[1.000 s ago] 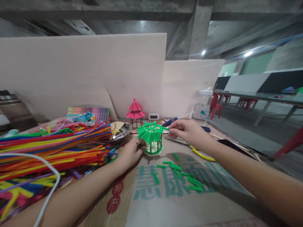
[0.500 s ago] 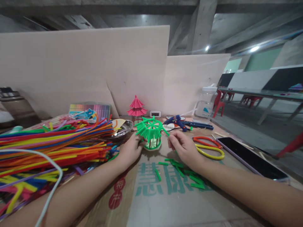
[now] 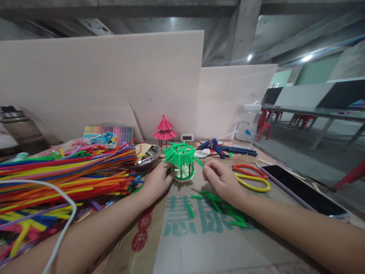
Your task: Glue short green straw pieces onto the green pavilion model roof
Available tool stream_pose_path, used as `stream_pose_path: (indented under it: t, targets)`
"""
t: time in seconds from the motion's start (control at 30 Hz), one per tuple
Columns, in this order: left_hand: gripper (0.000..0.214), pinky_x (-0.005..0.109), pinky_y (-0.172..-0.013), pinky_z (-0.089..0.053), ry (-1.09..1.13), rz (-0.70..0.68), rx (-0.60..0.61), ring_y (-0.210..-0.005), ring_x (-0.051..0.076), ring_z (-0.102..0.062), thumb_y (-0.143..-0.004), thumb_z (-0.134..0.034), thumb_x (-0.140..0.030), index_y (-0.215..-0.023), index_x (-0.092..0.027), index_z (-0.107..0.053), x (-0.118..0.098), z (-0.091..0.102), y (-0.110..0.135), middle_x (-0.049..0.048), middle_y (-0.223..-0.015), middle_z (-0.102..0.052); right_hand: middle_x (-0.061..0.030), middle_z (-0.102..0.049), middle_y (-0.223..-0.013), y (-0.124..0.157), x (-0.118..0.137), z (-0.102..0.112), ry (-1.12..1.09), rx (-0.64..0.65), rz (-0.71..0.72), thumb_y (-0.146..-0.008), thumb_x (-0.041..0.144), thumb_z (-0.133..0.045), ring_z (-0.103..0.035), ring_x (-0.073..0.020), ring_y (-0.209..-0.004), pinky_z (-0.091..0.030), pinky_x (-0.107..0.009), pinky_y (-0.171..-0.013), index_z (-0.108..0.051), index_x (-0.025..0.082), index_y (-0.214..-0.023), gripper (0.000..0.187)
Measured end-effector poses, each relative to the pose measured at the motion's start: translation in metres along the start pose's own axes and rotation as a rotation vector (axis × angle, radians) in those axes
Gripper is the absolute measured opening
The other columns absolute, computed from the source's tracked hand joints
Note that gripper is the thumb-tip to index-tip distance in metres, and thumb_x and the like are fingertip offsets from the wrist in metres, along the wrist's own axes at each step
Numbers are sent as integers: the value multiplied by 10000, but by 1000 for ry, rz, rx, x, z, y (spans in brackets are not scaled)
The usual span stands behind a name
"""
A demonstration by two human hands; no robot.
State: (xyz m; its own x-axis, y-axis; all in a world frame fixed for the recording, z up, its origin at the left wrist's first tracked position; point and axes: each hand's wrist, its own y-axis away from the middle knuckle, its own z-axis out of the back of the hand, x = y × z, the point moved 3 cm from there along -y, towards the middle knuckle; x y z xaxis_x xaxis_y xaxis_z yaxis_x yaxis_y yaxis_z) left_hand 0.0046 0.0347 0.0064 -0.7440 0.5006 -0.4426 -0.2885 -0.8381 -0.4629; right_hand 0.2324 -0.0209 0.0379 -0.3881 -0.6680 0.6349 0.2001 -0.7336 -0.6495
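Your left hand (image 3: 156, 179) grips the green pavilion (image 3: 181, 160) on the tabletop (image 3: 182, 251), seemingly to steady it; your right hand (image 3: 221, 178), fingertips together, pinches a green strip (image 3: 199, 162) at the roof's edge, presumably for alignment.

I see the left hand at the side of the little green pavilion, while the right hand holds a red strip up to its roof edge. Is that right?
Not quite: the strip in the right hand is green, not red, as the head view shows. The rest stands: the left hand is at the side of the green pavilion.
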Motion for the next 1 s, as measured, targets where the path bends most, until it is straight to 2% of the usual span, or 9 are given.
stream_pose_path:
  t: [0.07, 0.13, 0.2, 0.3, 0.43, 0.57, 0.77, 0.9, 1.0]
  targets:
    - [268, 401, -924, -500, 4, -32, -50, -1082, 274, -604, -870, -573, -321, -1099, -189, -613, -8, 7, 3, 110, -1190, -624, 23, -530, -648, 1, 4, 1, 29, 35, 33, -936, 243, -465, -497, -133, -592, -384, -247, -570, -505, 220, -721, 219]
    - [222, 395, -881, -495, -64, -3, -102, -1020, 274, -606, -821, -598, -270, -1023, -180, -612, -18, 16, 9, 102, -1070, -641, 23, -533, -638, 2, 7, 0, 65, 104, 60, -910, 221, -479, -496, -134, -581, -382, -243, -554, -510, 220, -728, 185]
    - [72, 365, -779, -480, -129, -1, -37, -853, 248, -610, -815, -601, -263, -826, -191, -605, -32, 20, 16, 67, -866, -641, 19, -548, -642, 4, 9, 0, 92, 180, 80, -894, 213, -494, -508, -138, -584, -391, -243, -554, -524, 219, -741, 156]
    - [279, 324, -708, -444, -47, -124, 92, -710, 201, -587, -884, -565, -334, -639, -202, -579, -56, 20, 26, 29, -664, -611, 11, -573, -654, 5, 9, 0, 100, 224, 78, -909, 231, -495, -528, -145, -595, -405, -246, -563, -547, 219, -756, 162]
    - [238, 282, -725, -473, 292, -94, 120, -804, 180, -632, -927, -555, -385, -932, -216, -721, -76, 20, 29, 30, -855, -707, -2, -608, -690, 6, 8, -3, 106, 227, 98, -955, 250, -466, -554, -149, -623, -413, -245, -583, -579, 214, -795, 199]
    - [217, 272, -747, -479, 376, -67, 134, -766, 163, -619, -869, -657, -389, -783, -200, -723, -79, 20, 28, 12, -785, -684, -17, -623, -697, 8, 11, -9, 193, 273, 234, -958, 242, -476, -540, -149, -609, -384, -249, -576, -592, 205, -816, 187]
    - [230, 275, -747, -479, 370, -29, 138, -747, 163, -605, -879, -634, -361, -729, -195, -686, -80, 20, 28, 7, -764, -675, -4, -563, -645, 7, 16, -10, 336, 305, 331, -943, 219, -483, -478, -148, -582, -321, -263, -553, -521, 218, -742, 205]
    - [200, 289, -777, -474, 337, -46, 169, -813, 184, -607, -904, -570, -346, -801, -195, -650, -82, 17, 29, 20, -821, -667, 9, -540, -636, 6, 15, -8, 267, 278, 284, -940, 226, -470, -468, -142, -573, -333, -259, -547, -512, 222, -737, 207]
    - [212, 288, -772, -466, 332, -6, 172, -827, 183, -584, -951, -463, -344, -845, -206, -584, -75, 14, 27, 19, -846, -630, 23, -519, -627, 4, 11, -4, 177, 167, 161, -925, 222, -464, -469, -135, -565, -350, -246, -538, -496, 229, -734, 194]
